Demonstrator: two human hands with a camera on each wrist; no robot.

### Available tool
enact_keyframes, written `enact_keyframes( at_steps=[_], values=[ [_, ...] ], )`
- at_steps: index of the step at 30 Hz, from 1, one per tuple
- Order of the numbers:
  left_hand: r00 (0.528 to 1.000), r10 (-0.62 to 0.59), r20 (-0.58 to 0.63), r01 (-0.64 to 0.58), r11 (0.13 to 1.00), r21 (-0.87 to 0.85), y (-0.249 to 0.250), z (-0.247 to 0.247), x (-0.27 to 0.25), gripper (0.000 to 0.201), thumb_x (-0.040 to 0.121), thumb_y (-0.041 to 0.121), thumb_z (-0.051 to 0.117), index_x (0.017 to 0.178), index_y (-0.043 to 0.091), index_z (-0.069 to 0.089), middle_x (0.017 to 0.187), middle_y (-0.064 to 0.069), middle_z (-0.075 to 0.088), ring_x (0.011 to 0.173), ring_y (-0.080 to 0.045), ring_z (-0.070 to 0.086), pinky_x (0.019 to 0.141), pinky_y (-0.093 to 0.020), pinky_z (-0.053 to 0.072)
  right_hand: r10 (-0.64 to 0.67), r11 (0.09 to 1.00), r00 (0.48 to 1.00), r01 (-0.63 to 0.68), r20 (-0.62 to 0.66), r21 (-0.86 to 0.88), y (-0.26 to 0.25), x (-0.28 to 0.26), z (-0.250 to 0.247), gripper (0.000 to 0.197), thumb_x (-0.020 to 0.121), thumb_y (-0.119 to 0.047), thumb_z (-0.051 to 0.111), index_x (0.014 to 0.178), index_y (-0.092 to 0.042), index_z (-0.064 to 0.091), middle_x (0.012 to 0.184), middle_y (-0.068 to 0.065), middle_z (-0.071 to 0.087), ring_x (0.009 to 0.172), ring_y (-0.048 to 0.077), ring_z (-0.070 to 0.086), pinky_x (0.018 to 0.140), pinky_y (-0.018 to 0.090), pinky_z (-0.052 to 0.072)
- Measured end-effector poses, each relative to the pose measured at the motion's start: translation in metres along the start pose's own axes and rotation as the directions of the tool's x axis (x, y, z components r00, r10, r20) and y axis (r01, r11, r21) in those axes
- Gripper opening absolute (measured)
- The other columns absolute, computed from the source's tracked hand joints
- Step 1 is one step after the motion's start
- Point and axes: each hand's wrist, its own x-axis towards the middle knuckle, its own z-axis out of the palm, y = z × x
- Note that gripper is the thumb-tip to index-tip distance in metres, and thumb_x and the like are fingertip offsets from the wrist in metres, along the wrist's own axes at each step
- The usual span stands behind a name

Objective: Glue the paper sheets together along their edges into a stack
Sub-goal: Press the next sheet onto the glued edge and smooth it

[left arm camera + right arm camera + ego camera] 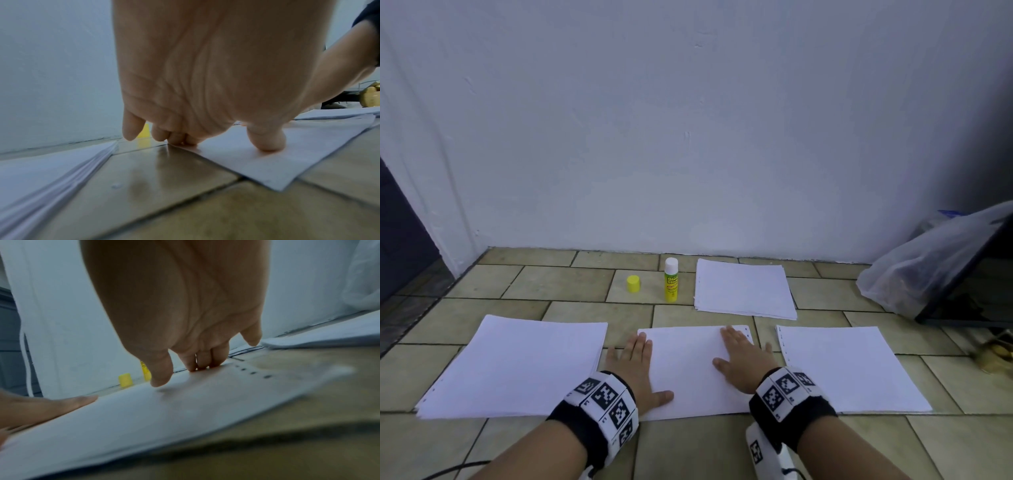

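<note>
Middle sheet (688, 370) flat on tiled floor (551, 281), both hands pressing it. Left hand (635, 365) on its left edge, fingers straight, thumb flat on paper — nothing gripped. Right hand (743, 359) on its right part, fingers extended, likewise gripping nothing. Left of sheet: paper stack (517, 366). Right of sheet: second stack (849, 370). Beyond sheet, near wall: third stack (744, 289), upright uncapped glue stick (671, 280), yellow cap (633, 284) beside it.
</note>
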Motion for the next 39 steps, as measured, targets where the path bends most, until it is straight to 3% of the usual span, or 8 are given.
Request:
enact_keyframes(
  at_steps=[6, 9, 13, 18, 24, 30, 35, 39],
  values=[
    [0.999, 0.033, 0.007, -0.033, 0.998, 0.048, -0.005, -0.006, -0.001, 0.113, 0.082, 0.078, 0.040, 0.152, 0.005, -0.012, 0.160, -0.009, -0.017, 0.148, -0.022, -0.013, 0.119, -0.050, 0.003, 0.050, 0.998, 0.998, -0.049, -0.048, 0.027, 0.004, -0.005, -0.008, 0.074, 0.096, -0.044, 0.045, 0.151, -0.013, 0.008, 0.159, 0.001, 0.012, 0.143, 0.020, 0.026, 0.117, 0.049, 0.008],
    [0.995, 0.064, -0.072, -0.058, 0.995, 0.075, -0.007, -0.019, -0.007, 0.099, 0.083, 0.076, 0.039, 0.151, 0.008, 0.015, 0.159, -0.009, 0.011, 0.147, -0.024, 0.011, 0.115, -0.046, 0.018, 0.046, 0.997, 0.996, -0.051, -0.079, -0.053, -0.002, -0.003, -0.012, 0.070, 0.094, -0.043, 0.050, 0.147, -0.010, 0.018, 0.153, 0.006, 0.025, 0.139, 0.024, 0.029, 0.115, 0.048, 0.017],
    [0.968, 0.087, -0.234, -0.080, 0.996, 0.038, 0.002, -0.029, -0.014, 0.072, 0.088, 0.066, 0.044, 0.134, 0.011, 0.042, 0.139, -0.005, 0.038, 0.128, -0.023, 0.034, 0.103, -0.038, 0.032, 0.074, 0.962, 0.989, -0.104, -0.128, -0.252, -0.016, -0.005, -0.012, 0.060, 0.091, -0.040, 0.055, 0.141, -0.017, 0.031, 0.147, 0.015, 0.021, 0.137, 0.033, 0.018, 0.105, 0.044, 0.030],
    [0.886, 0.375, -0.272, -0.404, 0.913, -0.058, 0.015, -0.021, -0.017, 0.062, 0.094, 0.035, 0.056, 0.145, 0.010, 0.032, 0.154, -0.005, 0.022, 0.139, -0.021, 0.028, 0.112, -0.034, 0.029, -0.031, 0.968, 0.993, 0.001, -0.115, -0.252, -0.037, -0.006, -0.006, 0.051, 0.093, -0.013, 0.046, 0.142, -0.017, 0.031, 0.142, 0.015, 0.029, 0.132, 0.031, 0.027, 0.101, 0.044, 0.033],
    [0.919, 0.327, -0.221, -0.311, 0.945, 0.105, 0.015, -0.032, -0.024, 0.043, 0.094, 0.045, 0.051, 0.121, 0.011, 0.052, 0.125, -0.008, 0.051, 0.114, -0.025, 0.050, 0.092, -0.035, 0.038, -0.174, 0.982, 0.983, 0.169, -0.057, -0.088, -0.054, -0.006, 0.010, 0.060, 0.093, -0.015, 0.048, 0.146, -0.007, 0.021, 0.155, 0.008, 0.014, 0.144, 0.022, 0.015, 0.113, 0.050, 0.022],
    [0.976, 0.187, -0.109, -0.182, 0.982, 0.054, 0.010, -0.012, -0.005, 0.097, 0.092, 0.058, 0.044, 0.152, 0.002, -0.006, 0.161, -0.012, -0.010, 0.149, -0.022, -0.004, 0.118, -0.042, 0.014, -0.300, 0.951, 0.952, 0.303, 0.064, -0.059, -0.068, -0.001, 0.016, 0.088, 0.093, -0.039, 0.055, 0.152, -0.008, -0.002, 0.160, 0.005, -0.007, 0.148, 0.018, -0.004, 0.118, 0.045, 0.005],
    [0.986, 0.164, -0.040, -0.163, 0.986, 0.026, 0.007, -0.006, 0.002, 0.105, 0.089, 0.070, 0.037, 0.151, 0.002, -0.013, 0.159, -0.013, -0.017, 0.149, -0.023, -0.010, 0.119, -0.048, 0.003, -0.261, 0.964, 0.964, 0.263, 0.046, -0.034, -0.048, -0.003, 0.009, 0.070, 0.095, -0.014, 0.038, 0.153, -0.012, -0.003, 0.160, 0.000, -0.008, 0.147, 0.012, -0.004, 0.118, 0.044, -0.007],
    [0.987, 0.161, -0.018, -0.161, 0.987, 0.014, 0.007, -0.008, 0.001, 0.104, 0.089, 0.069, 0.038, 0.151, 0.003, -0.014, 0.159, -0.012, -0.019, 0.148, -0.022, -0.012, 0.120, -0.047, 0.000, -0.144, 0.990, 0.989, 0.144, 0.033, 0.002, -0.020, -0.001, 0.001, 0.066, 0.097, -0.026, 0.033, 0.153, -0.016, -0.001, 0.161, -0.002, -0.007, 0.148, 0.013, 0.003, 0.118, 0.046, -0.006]
  ],
)
